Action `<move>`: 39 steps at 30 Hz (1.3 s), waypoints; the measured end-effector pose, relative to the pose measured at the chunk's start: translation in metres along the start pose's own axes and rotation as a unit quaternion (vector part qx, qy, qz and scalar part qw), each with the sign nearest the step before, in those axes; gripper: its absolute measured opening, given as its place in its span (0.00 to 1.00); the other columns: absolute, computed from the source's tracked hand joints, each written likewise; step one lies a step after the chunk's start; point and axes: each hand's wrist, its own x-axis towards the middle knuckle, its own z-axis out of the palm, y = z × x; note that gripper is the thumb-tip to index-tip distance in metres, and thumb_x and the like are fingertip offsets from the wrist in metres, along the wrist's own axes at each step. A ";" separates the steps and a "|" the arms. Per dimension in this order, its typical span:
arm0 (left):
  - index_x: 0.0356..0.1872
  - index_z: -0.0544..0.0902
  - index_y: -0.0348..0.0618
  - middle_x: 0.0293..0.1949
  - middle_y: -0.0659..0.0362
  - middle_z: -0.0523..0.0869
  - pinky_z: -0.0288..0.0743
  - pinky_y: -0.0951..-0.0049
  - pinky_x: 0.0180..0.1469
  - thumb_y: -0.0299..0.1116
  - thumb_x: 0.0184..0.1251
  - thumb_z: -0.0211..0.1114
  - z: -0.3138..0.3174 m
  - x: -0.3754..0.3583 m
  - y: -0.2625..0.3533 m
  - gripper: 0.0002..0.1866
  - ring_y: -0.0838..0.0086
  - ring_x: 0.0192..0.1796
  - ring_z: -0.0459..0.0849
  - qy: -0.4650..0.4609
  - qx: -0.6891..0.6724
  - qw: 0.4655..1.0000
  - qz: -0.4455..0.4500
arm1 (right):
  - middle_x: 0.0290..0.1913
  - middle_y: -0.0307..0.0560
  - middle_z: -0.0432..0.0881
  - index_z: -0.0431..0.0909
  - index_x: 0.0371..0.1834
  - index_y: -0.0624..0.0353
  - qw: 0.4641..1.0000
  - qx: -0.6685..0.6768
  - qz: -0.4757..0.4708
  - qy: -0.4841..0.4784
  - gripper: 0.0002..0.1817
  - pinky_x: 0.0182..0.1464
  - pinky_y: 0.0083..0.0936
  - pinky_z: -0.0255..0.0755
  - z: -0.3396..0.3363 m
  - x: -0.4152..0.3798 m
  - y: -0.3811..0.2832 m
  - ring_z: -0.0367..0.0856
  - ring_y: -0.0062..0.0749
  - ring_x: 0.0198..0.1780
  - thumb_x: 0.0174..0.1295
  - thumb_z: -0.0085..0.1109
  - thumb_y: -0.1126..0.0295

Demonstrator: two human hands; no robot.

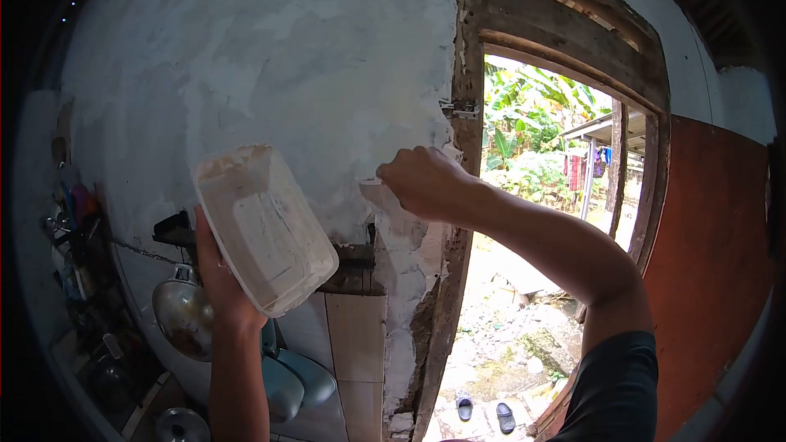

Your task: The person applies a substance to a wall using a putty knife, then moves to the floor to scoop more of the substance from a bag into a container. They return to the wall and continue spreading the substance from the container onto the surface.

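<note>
A pale rectangular plastic container (266,233), smeared inside with whitish material, is tilted in my left hand (219,282), which grips it from behind along its left side. My right hand (422,182) is raised against the patchy grey-white wall (270,82), near the wooden door frame. Its fingers are curled together at the edge of a broken patch of plaster (405,258); whatever they hold is too hidden to name.
A doorway with a wooden frame (468,74) opens outdoors at the right, with slippers (505,417) on the ground. A metal pan (182,319) and blue-green items (307,378) hang at the lower left. An orange-red panel (708,278) stands far right.
</note>
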 end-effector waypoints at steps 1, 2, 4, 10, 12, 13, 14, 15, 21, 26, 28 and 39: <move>0.72 0.63 0.52 0.64 0.58 0.72 0.74 0.58 0.62 0.64 0.75 0.38 -0.001 0.001 0.000 0.35 0.65 0.65 0.75 -0.001 0.000 1.000 0.003 | 0.40 0.60 0.86 0.82 0.49 0.60 1.000 0.008 0.004 -0.013 0.15 0.41 0.38 0.82 -0.007 -0.001 0.000 0.87 0.44 0.42 0.61 0.51 0.78; 0.72 0.63 0.52 0.64 0.58 0.72 0.74 0.59 0.62 0.64 0.75 0.38 -0.003 0.002 -0.001 0.35 0.65 0.65 0.75 -0.014 -0.004 1.000 -0.001 | 0.40 0.60 0.86 0.82 0.49 0.60 1.000 0.008 0.003 -0.011 0.15 0.41 0.38 0.82 -0.012 0.003 0.006 0.87 0.44 0.42 0.61 0.51 0.78; 0.72 0.63 0.52 0.64 0.58 0.72 0.74 0.59 0.62 0.64 0.75 0.38 -0.002 0.001 -0.001 0.35 0.66 0.65 0.75 -0.024 -0.003 1.000 -0.008 | 0.44 0.59 0.85 0.81 0.49 0.61 0.982 0.011 0.011 0.189 0.16 0.43 0.37 0.82 -0.023 0.018 0.029 0.87 0.41 0.47 0.60 0.50 0.78; 0.72 0.63 0.52 0.64 0.58 0.72 0.74 0.60 0.62 0.63 0.76 0.37 -0.001 -0.001 -0.005 0.34 0.66 0.65 0.75 0.004 -0.001 1.000 -0.001 | 0.30 0.45 0.83 0.78 0.31 0.58 0.965 -0.125 0.022 0.229 0.03 0.38 0.35 0.81 0.056 0.025 0.038 0.85 0.35 0.37 0.55 0.59 0.72; 0.72 0.63 0.51 0.64 0.58 0.73 0.75 0.60 0.62 0.62 0.76 0.37 -0.006 -0.002 -0.006 0.34 0.66 0.64 0.75 -0.016 0.004 1.000 0.005 | 0.30 0.45 0.83 0.78 0.31 0.58 0.984 -0.098 -0.002 0.150 0.04 0.36 0.35 0.80 0.074 -0.003 0.009 0.85 0.35 0.35 0.54 0.60 0.71; 0.72 0.63 0.51 0.64 0.58 0.73 0.75 0.60 0.62 0.62 0.76 0.37 -0.009 -0.004 -0.004 0.34 0.66 0.64 0.75 -0.007 0.007 1.000 0.005 | 0.31 0.47 0.83 0.79 0.32 0.58 0.991 -0.076 -0.008 0.107 0.04 0.36 0.36 0.80 0.079 -0.016 -0.005 0.86 0.36 0.35 0.55 0.59 0.72; 0.72 0.63 0.51 0.63 0.58 0.73 0.75 0.60 0.61 0.62 0.76 0.38 -0.012 -0.004 -0.003 0.34 0.66 0.64 0.76 0.005 0.003 1.000 -0.004 | 0.32 0.48 0.84 0.79 0.32 0.58 0.997 -0.053 -0.015 0.062 0.03 0.36 0.37 0.80 0.077 -0.027 -0.015 0.86 0.37 0.35 0.55 0.58 0.74; 0.71 0.64 0.50 0.63 0.57 0.73 0.76 0.61 0.61 0.62 0.76 0.38 -0.014 -0.005 -0.003 0.33 0.65 0.63 0.76 0.017 -0.004 1.000 -0.011 | 0.32 0.48 0.84 0.79 0.32 0.58 0.997 -0.048 -0.023 0.060 0.03 0.36 0.37 0.80 0.068 -0.031 -0.016 0.86 0.37 0.35 0.55 0.58 0.74; 0.70 0.65 0.49 0.62 0.57 0.74 0.76 0.61 0.60 0.63 0.75 0.39 -0.023 -0.006 -0.001 0.35 0.66 0.62 0.77 0.017 0.006 1.000 -0.019 | 0.32 0.48 0.85 0.83 0.35 0.54 0.984 -0.050 0.054 0.165 0.08 0.39 0.37 0.82 0.002 0.008 0.036 0.88 0.42 0.36 0.64 0.53 0.66; 0.71 0.65 0.49 0.62 0.57 0.75 0.76 0.61 0.60 0.64 0.75 0.40 -0.009 -0.005 -0.011 0.35 0.66 0.62 0.77 0.011 0.030 0.999 -0.021 | 0.35 0.51 0.85 0.81 0.46 0.53 0.952 -0.100 0.049 0.286 0.13 0.42 0.44 0.79 -0.014 0.064 0.073 0.86 0.46 0.38 0.60 0.53 0.75; 0.70 0.66 0.52 0.61 0.59 0.74 0.78 0.59 0.58 0.59 0.77 0.42 -0.006 -0.004 -0.016 0.30 0.65 0.61 0.77 0.001 0.000 1.000 -0.022 | 0.37 0.48 0.85 0.81 0.43 0.53 0.968 -0.147 0.059 0.194 0.10 0.40 0.41 0.79 -0.003 0.072 0.068 0.86 0.43 0.38 0.60 0.54 0.73; 0.70 0.65 0.52 0.63 0.60 0.73 0.75 0.57 0.62 0.59 0.77 0.42 -0.023 -0.009 -0.019 0.30 0.66 0.63 0.76 0.007 -0.051 0.998 -0.020 | 0.35 0.45 0.86 0.80 0.41 0.53 0.998 -0.058 -0.033 0.015 0.07 0.36 0.36 0.82 0.061 -0.048 -0.028 0.88 0.34 0.38 0.62 0.56 0.71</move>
